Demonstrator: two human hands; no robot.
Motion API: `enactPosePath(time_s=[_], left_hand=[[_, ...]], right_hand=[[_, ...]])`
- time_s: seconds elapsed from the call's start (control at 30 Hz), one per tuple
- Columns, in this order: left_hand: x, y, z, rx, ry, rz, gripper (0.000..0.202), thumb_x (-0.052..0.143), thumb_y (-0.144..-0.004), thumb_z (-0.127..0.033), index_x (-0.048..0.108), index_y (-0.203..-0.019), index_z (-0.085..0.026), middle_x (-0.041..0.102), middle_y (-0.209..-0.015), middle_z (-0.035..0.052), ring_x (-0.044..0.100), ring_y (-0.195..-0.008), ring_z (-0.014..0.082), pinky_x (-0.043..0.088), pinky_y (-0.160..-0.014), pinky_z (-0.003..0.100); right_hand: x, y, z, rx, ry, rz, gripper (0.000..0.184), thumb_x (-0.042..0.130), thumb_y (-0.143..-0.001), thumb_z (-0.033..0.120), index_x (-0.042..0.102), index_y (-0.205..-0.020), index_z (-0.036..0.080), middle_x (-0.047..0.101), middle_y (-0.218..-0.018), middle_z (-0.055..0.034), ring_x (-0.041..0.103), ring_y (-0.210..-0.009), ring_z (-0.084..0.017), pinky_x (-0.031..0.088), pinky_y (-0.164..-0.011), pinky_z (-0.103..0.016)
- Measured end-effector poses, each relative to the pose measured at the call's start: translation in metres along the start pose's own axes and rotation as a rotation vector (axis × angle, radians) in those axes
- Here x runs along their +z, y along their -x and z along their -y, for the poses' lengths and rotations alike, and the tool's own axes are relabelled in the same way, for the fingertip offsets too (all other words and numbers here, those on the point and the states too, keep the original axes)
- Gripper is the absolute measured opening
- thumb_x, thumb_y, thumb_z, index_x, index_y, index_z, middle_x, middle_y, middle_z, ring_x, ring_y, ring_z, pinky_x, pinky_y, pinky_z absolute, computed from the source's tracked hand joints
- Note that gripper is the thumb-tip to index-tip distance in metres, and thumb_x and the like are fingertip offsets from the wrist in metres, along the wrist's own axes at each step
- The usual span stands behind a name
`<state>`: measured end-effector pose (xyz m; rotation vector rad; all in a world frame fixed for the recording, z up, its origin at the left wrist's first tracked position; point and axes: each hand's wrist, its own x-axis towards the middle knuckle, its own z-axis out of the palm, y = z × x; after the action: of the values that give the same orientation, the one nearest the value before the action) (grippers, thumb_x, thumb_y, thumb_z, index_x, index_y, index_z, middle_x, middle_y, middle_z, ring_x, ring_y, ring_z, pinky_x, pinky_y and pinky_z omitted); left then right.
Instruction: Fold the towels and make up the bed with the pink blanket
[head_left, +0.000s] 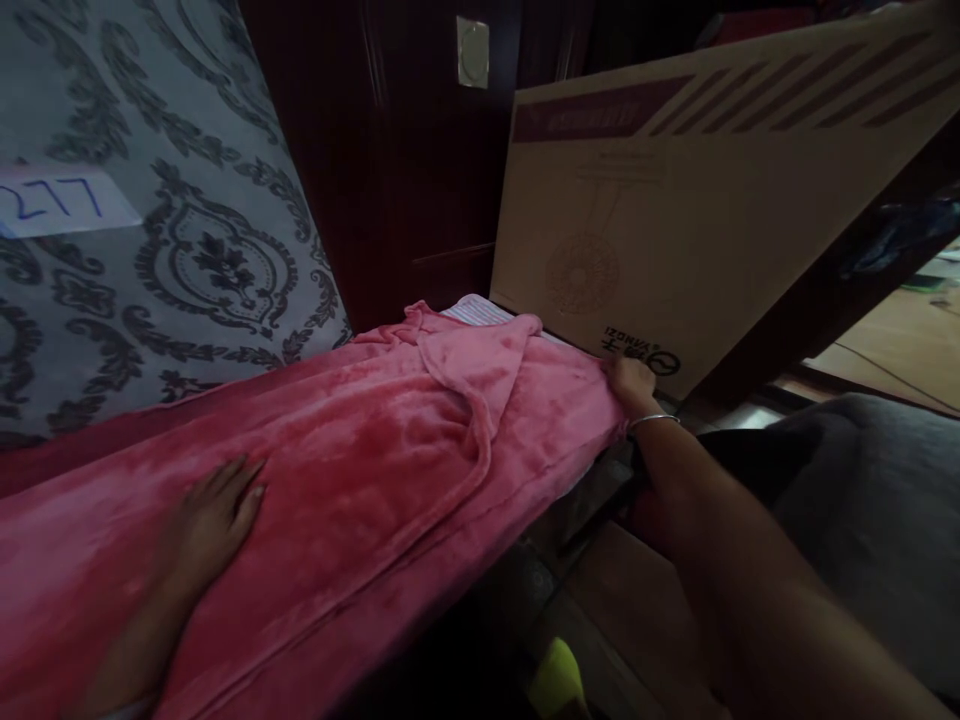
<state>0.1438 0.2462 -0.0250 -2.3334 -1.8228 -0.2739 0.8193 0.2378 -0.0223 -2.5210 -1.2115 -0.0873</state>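
A plush pink blanket [360, 470] lies spread along a long narrow surface, one part folded back over itself near the far end. My left hand [214, 510] rests flat on the blanket at the lower left, fingers stretched out and holding nothing. At the far right corner, my right hand [628, 382], with a bracelet at the wrist, has its fingers closed on the blanket's edge; the fingertips are partly hidden. A striped cloth [476, 311] shows from under the blanket at the far end.
A large cardboard box [660, 220] leans behind the far end, beside a dark red wooden door [397, 130]. Patterned wallpaper [210, 260] with a paper label [64, 200] marked 277 is on the left. Grey fabric [877, 530] lies at right; something yellow-green [556, 680] is below.
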Motion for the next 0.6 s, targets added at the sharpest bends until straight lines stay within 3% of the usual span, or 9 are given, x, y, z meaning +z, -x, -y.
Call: enactPosePath(time_s=[0.17,0.27,0.37,0.47,0.6], left_hand=[[0.009,-0.002,0.008,0.027,0.011,-0.050,0.068,0.026,-0.092,-0.044,0.060,-0.138,-0.008,0.058,-0.145,0.0176,0.048,-0.140,0.0340,0.036,-0.118,0.052],[0.015,-0.004,0.011,0.038,0.018,-0.082,0.074,0.022,-0.091,-0.047,0.063,-0.134,-0.004,0.061,-0.140,0.0210,0.049,-0.139,0.0357,0.036,-0.118,0.051],[0.018,-0.004,0.013,0.039,0.014,-0.100,0.071,0.023,-0.091,-0.047,0.063,-0.134,-0.006,0.062,-0.139,0.0195,0.051,-0.138,0.0343,0.036,-0.118,0.049],[0.015,-0.002,0.012,0.032,0.020,-0.076,0.066,0.026,-0.093,-0.044,0.062,-0.136,-0.009,0.060,-0.143,0.0166,0.050,-0.139,0.0343,0.039,-0.116,0.052],[0.012,0.002,0.009,0.007,0.029,-0.062,0.062,0.029,-0.094,-0.043,0.060,-0.138,-0.013,0.058,-0.146,0.0134,0.050,-0.139,0.0323,0.039,-0.116,0.052]], right_hand=[[0.001,-0.008,0.001,0.009,0.007,0.011,0.037,0.050,-0.097,0.028,0.072,-0.115,0.005,0.067,-0.114,-0.0307,0.063,-0.115,-0.039,0.047,-0.097,-0.047],[-0.005,-0.009,0.004,0.013,-0.001,0.026,0.029,0.052,-0.092,0.016,0.075,-0.104,0.001,0.068,-0.105,-0.0332,0.065,-0.109,-0.040,0.049,-0.091,-0.046],[-0.012,-0.010,0.020,-0.020,-0.031,-0.025,0.033,0.050,-0.089,0.009,0.073,-0.111,0.003,0.067,-0.113,-0.0316,0.062,-0.115,-0.039,0.047,-0.094,-0.045],[-0.018,-0.013,0.058,-0.113,-0.112,-0.086,0.039,0.045,-0.091,0.011,0.070,-0.120,0.009,0.066,-0.123,-0.0244,0.059,-0.119,-0.032,0.045,-0.097,-0.040],[-0.020,-0.009,0.146,-0.358,-0.275,-0.043,0.039,0.042,-0.092,0.013,0.073,-0.115,0.013,0.071,-0.120,-0.0136,0.064,-0.110,-0.023,0.047,-0.094,-0.031]])
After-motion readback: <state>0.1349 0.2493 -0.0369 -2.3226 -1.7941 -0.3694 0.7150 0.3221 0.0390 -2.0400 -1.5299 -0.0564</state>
